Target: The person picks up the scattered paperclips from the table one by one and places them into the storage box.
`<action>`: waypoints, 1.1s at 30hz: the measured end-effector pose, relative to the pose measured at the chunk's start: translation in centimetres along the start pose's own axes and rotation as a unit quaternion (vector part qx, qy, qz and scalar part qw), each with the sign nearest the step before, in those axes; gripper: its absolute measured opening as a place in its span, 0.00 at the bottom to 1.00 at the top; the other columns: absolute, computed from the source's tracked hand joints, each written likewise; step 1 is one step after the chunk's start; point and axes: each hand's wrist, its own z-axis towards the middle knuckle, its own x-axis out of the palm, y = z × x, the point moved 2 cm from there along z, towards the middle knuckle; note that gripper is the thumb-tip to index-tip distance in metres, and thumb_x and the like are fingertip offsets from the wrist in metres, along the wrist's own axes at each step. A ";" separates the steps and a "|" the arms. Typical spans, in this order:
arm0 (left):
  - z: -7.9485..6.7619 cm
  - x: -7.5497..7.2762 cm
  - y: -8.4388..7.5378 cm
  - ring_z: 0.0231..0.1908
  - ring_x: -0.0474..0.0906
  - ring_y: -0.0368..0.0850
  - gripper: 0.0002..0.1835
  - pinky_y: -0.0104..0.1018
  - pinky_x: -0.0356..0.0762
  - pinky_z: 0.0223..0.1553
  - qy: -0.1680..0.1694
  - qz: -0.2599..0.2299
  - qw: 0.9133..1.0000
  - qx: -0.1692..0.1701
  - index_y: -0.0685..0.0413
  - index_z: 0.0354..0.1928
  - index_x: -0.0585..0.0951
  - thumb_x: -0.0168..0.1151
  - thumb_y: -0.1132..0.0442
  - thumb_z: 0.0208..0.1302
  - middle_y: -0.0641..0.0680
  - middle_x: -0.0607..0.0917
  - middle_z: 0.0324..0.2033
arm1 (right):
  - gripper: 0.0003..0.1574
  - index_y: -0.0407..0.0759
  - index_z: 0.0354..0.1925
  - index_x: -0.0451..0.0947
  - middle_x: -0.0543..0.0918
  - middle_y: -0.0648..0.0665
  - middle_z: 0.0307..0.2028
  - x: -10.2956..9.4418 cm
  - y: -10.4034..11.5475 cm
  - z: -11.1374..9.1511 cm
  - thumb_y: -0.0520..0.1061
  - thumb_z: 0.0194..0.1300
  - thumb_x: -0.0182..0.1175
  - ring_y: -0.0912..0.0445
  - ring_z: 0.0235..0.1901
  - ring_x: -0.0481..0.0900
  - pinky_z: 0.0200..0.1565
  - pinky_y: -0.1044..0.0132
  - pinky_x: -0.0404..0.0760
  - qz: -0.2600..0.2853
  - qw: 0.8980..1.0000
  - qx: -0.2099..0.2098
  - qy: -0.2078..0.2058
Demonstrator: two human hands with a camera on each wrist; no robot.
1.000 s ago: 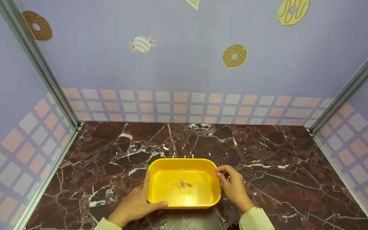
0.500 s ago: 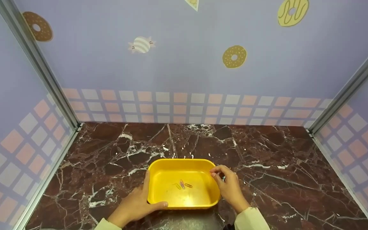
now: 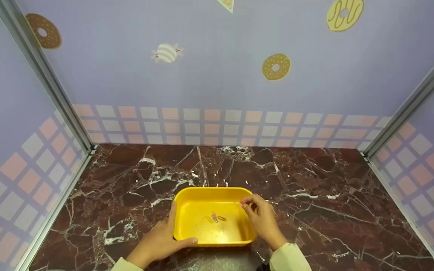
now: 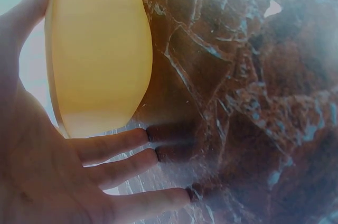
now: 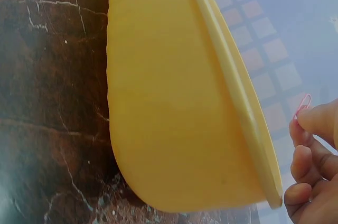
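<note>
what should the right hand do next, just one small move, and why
Probably lower the right hand slightly and release the small pink looped paper clip into the yellow rounded-rectangular plastic tray: it is pinched above the tray's right side, other small coloured paper clips lie near the middle of the floor, and the left hand rests against the left end.

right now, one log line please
left hand touches yellow tray | right hand pinches pink paper clip above tray | other clips in tray
</note>
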 end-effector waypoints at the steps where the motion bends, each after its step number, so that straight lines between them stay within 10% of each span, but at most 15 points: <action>1: 0.0 0.0 0.0 0.50 0.78 0.59 0.70 0.59 0.77 0.49 0.000 0.001 1.000 -0.001 0.48 0.77 0.36 0.68 0.27 0.42 0.67 0.78 0.56 | 0.02 0.42 0.35 0.81 0.82 0.48 0.31 0.1 0.0 0.0 0.36 0.63 0.62 0.61 0.28 0.72 0.30 0.74 0.72 0.003 1.000 -0.001 0.001; 33: -0.1 0.0 0.0 0.49 0.79 0.64 0.70 0.62 0.77 0.49 -0.011 0.004 1.000 0.015 0.53 0.77 0.38 0.68 0.28 0.43 0.72 0.77 0.55 | 0.02 0.43 0.35 0.81 0.84 0.49 0.32 2.5 1.3 0.8 0.37 0.64 0.62 0.61 0.30 0.74 0.33 0.66 0.78 -0.012 1.000 -0.022 -0.002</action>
